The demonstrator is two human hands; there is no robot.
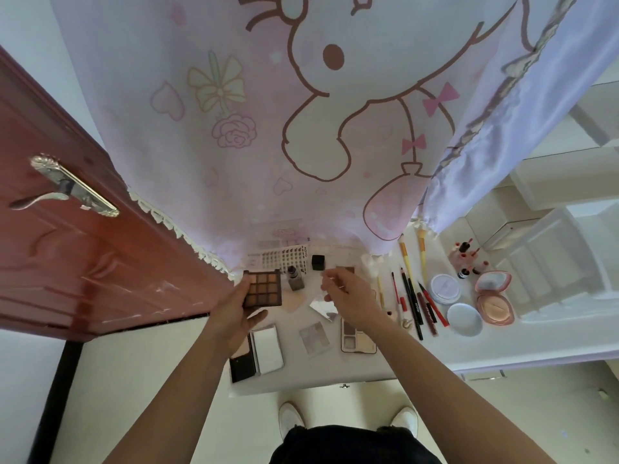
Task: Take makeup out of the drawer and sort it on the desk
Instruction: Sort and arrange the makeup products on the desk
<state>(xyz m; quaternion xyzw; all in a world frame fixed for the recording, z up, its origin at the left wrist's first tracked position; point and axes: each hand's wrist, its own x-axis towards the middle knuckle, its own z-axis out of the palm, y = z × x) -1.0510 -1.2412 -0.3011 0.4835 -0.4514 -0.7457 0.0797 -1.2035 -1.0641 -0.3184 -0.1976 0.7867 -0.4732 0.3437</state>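
My left hand (234, 316) grips a brown eyeshadow palette (263, 289) with a grid of tan pans, held above the white desk (502, 349). My right hand (351, 293) hovers over the desk's middle with fingers curled; its fingertips seem to pinch something small and thin, too small to make out. Below the hands lie an open black compact with a mirror (258, 356), a small pale palette (315, 338) and a cream palette (357, 336). A foundation bottle (295, 279) and a black cube (318, 262) stand further back. The drawer is not in view.
Pencils and brushes (418, 296) lie in a row to the right, then round white lids (464, 318), pink open compacts (494, 296) and small red bottles (467, 259). A pink cartoon curtain (268, 128) hangs behind the desk. A red door (83, 246) stands at left.
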